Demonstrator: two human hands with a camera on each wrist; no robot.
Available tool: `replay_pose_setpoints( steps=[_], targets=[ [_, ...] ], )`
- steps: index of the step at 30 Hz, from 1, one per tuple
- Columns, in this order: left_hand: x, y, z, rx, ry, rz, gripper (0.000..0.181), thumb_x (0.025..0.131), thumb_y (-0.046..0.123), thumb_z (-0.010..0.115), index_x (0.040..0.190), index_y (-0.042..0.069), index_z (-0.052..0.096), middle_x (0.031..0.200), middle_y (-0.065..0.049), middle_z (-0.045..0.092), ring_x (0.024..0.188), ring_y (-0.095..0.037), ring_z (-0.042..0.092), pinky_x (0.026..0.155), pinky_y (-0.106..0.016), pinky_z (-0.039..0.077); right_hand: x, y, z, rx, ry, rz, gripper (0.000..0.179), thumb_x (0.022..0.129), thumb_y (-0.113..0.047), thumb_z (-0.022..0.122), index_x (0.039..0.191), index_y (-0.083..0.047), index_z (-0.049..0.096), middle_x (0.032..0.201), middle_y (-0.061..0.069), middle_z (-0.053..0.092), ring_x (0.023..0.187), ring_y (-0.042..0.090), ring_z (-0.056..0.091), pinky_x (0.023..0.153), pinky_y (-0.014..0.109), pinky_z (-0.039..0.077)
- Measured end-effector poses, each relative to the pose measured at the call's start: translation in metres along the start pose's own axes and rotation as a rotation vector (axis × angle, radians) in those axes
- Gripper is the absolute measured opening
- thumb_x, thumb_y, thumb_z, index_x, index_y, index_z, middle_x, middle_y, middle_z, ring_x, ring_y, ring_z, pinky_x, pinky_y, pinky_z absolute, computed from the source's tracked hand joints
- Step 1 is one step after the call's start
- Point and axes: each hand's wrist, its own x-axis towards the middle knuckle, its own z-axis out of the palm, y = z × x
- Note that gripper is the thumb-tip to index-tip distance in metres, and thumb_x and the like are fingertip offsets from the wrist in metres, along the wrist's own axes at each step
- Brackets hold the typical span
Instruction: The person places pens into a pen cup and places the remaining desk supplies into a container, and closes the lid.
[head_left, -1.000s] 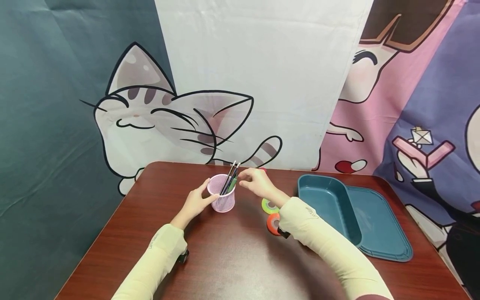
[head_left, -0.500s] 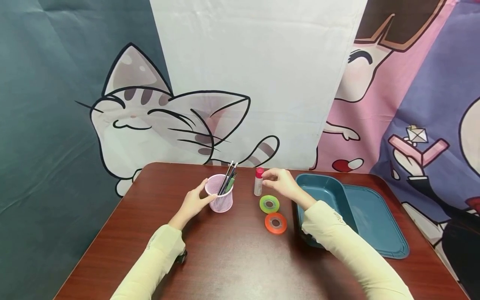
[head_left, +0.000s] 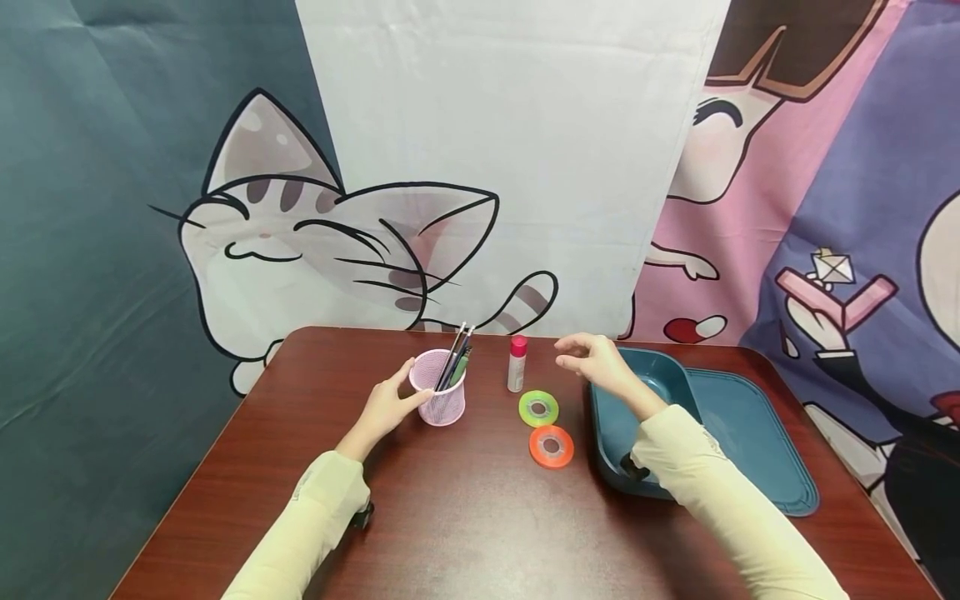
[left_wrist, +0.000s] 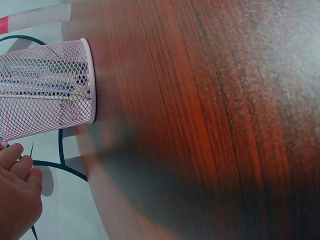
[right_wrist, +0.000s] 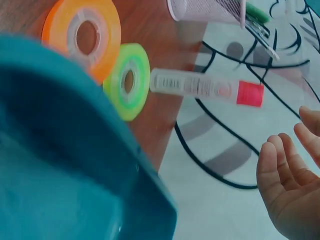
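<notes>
R hand has shifted right since the earlier frames: 1 sec ago it was by the pen cup, ½ sec ago next to the white tube w/ red cap, now it's a bit right of center in the head view, hiding the upper left corner of the teal box. Its thumb & fingertips are apart, fingers loosely bent. L hand hasn't really moved: left of frame center, thumb at front of the cup's rim, finger at its left side, so cup is gripped btwn them. In the L wrist view the cup is at upper left, fingers bent near its top edge.

Cup = pink mesh, upright, just left of center in the head view, w/ pens & a green item leaning to upper right, tops above the rim. Tube stands upright right of the cup, apart from it. Below the tube: green tape roll, then orange tape roll just under it, both flat on the brown table.

Box sits at right of frame, its open top facing up; teal lid lies flat to its right, left part hidden by the box. Backdrop fills upper frame, cartoon cat at left. Both sleeves pale, coming in from the bottom.
</notes>
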Motion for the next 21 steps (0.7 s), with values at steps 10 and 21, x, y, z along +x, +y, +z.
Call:
replay_pose_setpoints(
  steps=[10, 21],
  targets=[
    [0.001, 0.0, 0.0, -0.009, -0.013, -0.006, 0.076, 0.077, 0.041, 0.064, 0.138, 0.011, 0.031, 0.133, -0.017, 0.043, 0.121, -0.032, 0.042, 0.099, -0.046, 0.034, -0.017, 0.026, -0.035, 0.0, -0.004, 0.061, 0.035, 0.083, -0.018, 0.061, 0.114, -0.004, 0.054, 0.102, 0.02, 0.058, 0.074, 0.027, 0.06, 0.064, 0.039, 0.052],
    [0.002, -0.001, -0.001, -0.001, -0.018, 0.047, 0.083, 0.076, 0.039, 0.066, 0.14, 0.007, 0.024, 0.142, -0.014, 0.03, 0.128, -0.031, 0.032, 0.103, -0.047, 0.028, -0.043, 0.054, -0.07, 0.034, 0.021, 0.095, 0.045, 0.084, -0.016, 0.059, 0.124, 0.0, 0.044, 0.107, 0.024, 0.052, 0.071, -0.002, 0.057, 0.061, 0.031, 0.053]
  ],
)
